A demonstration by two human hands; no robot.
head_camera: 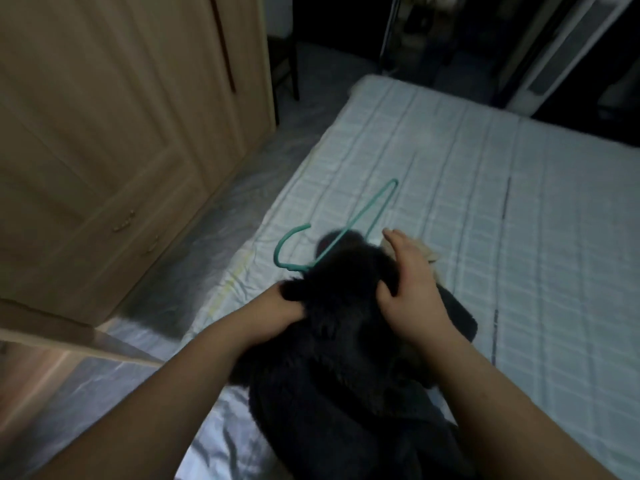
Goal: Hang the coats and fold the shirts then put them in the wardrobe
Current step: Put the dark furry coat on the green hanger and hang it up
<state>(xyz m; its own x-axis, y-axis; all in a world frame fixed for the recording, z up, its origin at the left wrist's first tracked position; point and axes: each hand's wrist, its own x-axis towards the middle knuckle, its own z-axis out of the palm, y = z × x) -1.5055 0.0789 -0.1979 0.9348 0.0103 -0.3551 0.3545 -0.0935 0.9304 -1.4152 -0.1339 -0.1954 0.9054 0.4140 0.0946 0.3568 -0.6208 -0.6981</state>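
Nearest the camera, a dark fleecy coat (346, 358) lies bunched on the bed (519, 237), and the left hand (277, 310) grips a fold of it near the collar while the right hand (412, 285) rests on top, thumb dug into the pile and fingers loosely extended. The green hanger (349, 230) is partly inside the coat, its hook and one arm sticking out beyond. To finish well, each shoulder should probably be pulled square over a hanger arm before carrying it to the closed wardrobe (121, 133) at far left.

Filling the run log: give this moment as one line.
step: hangering coat | left hand: grips dark fleece coat | right hand: rests on coat | green hanger: partly inside | wardrobe: closed
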